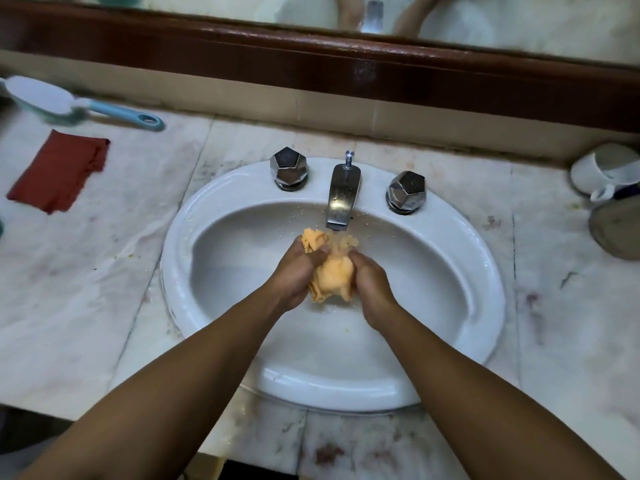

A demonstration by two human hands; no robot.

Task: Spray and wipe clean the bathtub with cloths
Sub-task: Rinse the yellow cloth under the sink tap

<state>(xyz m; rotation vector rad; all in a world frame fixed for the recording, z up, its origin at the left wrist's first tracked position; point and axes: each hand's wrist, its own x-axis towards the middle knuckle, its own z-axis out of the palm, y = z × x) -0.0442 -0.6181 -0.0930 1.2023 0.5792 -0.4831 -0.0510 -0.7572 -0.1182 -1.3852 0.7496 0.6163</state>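
Note:
An orange cloth [334, 271] is bunched up between my two hands over the white oval sink [180, 258]. My left hand [294, 275] grips its left side and my right hand [374, 289] grips its right side. Water runs from the chrome tap [341, 195] onto the top of the cloth. A red cloth [59, 171] lies flat on the marble counter at the left. No bathtub or spray bottle is in view.
Two chrome tap handles [289, 168] [406, 191] flank the spout. A blue-handled scrub brush [69, 105] lies at the back left of the counter [86, 271]. A white cup [602, 171] lies tipped at the right edge. A mirror with a dark wooden frame [311, 60] runs along the back.

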